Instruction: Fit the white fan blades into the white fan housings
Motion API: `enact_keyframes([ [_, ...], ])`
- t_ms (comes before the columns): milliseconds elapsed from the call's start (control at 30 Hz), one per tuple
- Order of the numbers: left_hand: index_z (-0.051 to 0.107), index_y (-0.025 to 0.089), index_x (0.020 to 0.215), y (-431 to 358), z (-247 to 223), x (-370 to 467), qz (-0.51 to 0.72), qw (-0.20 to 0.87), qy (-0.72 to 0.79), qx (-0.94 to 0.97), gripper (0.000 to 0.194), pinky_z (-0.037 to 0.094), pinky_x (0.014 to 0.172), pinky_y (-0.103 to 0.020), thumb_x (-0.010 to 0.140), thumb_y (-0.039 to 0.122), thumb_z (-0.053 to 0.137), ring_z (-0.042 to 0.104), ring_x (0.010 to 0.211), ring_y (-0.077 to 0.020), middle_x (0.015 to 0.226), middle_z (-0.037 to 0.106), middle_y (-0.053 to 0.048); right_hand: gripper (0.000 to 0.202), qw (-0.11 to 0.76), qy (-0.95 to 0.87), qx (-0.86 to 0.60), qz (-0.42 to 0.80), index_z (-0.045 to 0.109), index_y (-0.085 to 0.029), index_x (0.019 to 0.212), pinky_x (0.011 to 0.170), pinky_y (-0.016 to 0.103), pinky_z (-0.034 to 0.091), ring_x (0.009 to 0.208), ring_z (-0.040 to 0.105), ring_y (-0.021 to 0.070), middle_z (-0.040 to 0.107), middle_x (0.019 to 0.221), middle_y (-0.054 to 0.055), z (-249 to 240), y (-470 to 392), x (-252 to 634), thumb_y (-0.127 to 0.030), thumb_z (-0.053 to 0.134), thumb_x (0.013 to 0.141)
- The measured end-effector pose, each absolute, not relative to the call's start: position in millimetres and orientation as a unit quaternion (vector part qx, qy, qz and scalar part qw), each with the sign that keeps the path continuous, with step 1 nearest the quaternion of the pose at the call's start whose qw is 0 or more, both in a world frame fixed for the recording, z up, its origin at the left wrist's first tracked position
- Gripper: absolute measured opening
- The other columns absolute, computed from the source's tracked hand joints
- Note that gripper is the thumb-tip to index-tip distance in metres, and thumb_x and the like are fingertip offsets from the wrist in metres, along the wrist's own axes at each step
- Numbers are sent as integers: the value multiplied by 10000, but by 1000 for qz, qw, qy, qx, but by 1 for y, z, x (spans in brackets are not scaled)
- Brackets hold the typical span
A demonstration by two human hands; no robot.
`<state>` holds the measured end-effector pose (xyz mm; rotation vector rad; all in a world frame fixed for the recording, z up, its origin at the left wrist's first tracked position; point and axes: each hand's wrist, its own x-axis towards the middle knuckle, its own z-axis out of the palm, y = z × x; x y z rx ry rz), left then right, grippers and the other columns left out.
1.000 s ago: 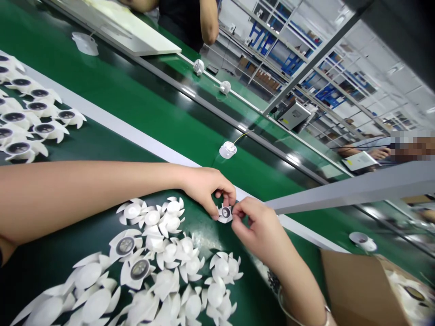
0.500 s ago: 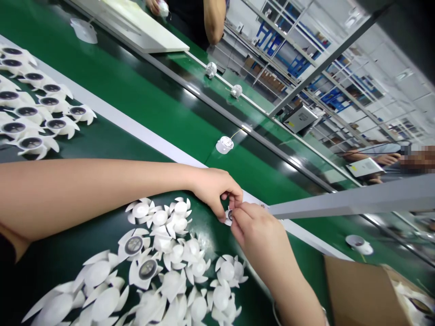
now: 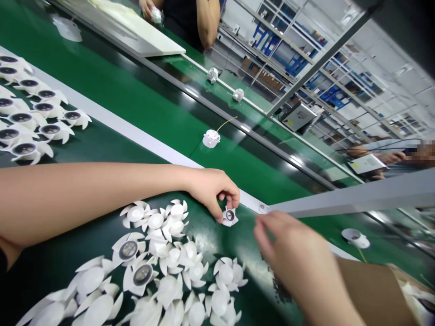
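- Small white fan [image 3: 230, 216]: lay hub upward at the green table [image 3: 112, 149].
- Left hand [image 3: 215, 188]: was clamped on that fan, thumb and fingers.
- Right hand [image 3: 294, 249]: hovered apart; its grip could not be told.
- Other white fans [image 3: 170, 287]: lay nearby.

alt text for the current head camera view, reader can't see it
A person's left hand holds a small white bladed wheel at a dark green worktop while the right hand is apart from it. More white bladed wheels lie nearby and at far left; beyond, a round white housing with a yellow wire sits on a brighter green strip.
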<state>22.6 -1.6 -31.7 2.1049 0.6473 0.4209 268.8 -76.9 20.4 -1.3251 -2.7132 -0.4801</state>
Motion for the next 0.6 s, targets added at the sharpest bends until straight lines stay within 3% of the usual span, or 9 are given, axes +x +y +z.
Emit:
enact_keyframes([
  [133,696,240,986,-1,-31,21,172,435,257,846,393,447,700,-212,630,264,861,607,823,-124,983,740,45,267,-11,-755,-644,-125,696,-242,699,502,308,358,481,528,188,627,608,42,36,-36,351,-290,484,853],
  [233,699,243,987,-1,-33,22,178,429,253,849,393,448,701,-208,631,277,860,607,824,-124,977,732,43,201,-73,-681,-726,-61,731,-211,736,543,337,398,555,579,239,679,695,103,23,7,393,-321,569,779],
  [367,705,247,991,0,-35,23,177,423,263,848,391,442,702,-201,634,296,858,603,825,-125,951,719,38,260,31,-654,-752,-79,742,-137,873,608,338,403,715,626,287,696,801,166,-19,47,411,-288,560,765],
  [500,707,243,981,0,-35,23,173,428,268,846,375,436,698,-191,639,299,852,596,824,-123,931,713,37,239,82,-630,-769,-69,724,-137,757,645,325,414,721,611,261,679,747,140,-48,56,420,-289,540,773],
  [600,708,243,971,0,-33,24,169,428,271,845,369,433,693,-185,633,285,849,593,822,-118,947,713,41,280,130,-607,-780,-79,726,-125,798,709,337,445,778,608,262,678,818,143,-53,55,430,-320,525,789],
])
